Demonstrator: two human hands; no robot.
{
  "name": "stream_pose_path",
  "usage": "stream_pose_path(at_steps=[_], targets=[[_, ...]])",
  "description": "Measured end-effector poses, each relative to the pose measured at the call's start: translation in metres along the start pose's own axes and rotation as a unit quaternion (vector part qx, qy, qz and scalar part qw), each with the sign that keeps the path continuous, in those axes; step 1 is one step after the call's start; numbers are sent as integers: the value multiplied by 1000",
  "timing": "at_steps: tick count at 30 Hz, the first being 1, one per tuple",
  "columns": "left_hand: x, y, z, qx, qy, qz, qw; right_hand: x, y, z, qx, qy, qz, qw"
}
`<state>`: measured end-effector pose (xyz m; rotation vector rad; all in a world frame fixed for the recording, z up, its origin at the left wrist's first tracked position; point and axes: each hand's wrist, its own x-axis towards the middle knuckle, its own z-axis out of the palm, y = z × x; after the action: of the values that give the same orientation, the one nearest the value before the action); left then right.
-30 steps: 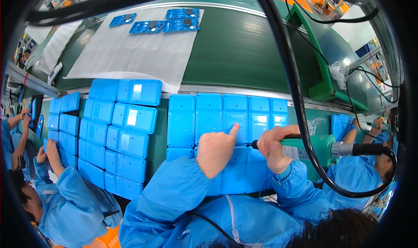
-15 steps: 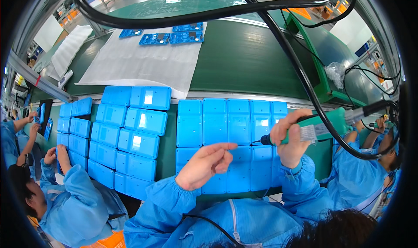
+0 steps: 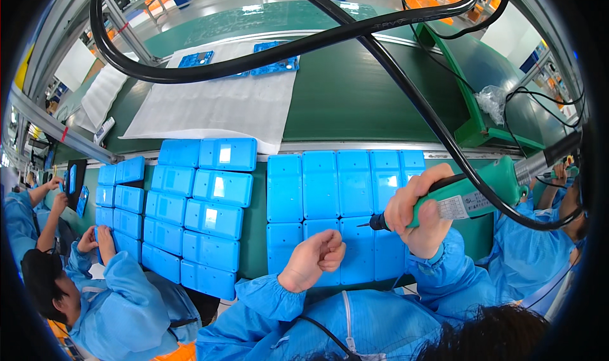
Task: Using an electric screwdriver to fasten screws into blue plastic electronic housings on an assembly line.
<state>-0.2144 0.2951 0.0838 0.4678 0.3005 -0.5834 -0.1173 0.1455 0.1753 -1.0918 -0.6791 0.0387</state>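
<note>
Screwdriver (image 3: pixel 469 193) gripped in right hand (image 3: pixel 422 212) — above blue cases (image 3: pixel 336 190).

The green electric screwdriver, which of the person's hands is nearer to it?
Right. The right hand is wrapped around the green electric screwdriver. The left hand is curled in a loose fist over the blue cases, left of the tip.

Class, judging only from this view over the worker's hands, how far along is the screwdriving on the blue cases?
Done: it cannot be told which cases are already fastened; the flat blue cases lie edge to edge in rows. In hand: the right hand grips a green electric screwdriver, its tip over that row; the left hand is curled beside it. Left: stepped stacks of blue cases wait alongside.
</note>
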Motion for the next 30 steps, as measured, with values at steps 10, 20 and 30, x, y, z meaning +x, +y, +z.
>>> stream_pose_path(at_steps=[10, 20, 30], targets=[[0, 2, 6, 207, 37, 34, 977, 8, -3, 4, 45, 12, 24, 999], [5, -2, 9, 42, 8, 60, 997, 12, -7, 7, 100, 9, 35, 994], [6, -5, 10, 23, 9, 51, 998, 3, -1, 8, 109, 13, 46, 993]])
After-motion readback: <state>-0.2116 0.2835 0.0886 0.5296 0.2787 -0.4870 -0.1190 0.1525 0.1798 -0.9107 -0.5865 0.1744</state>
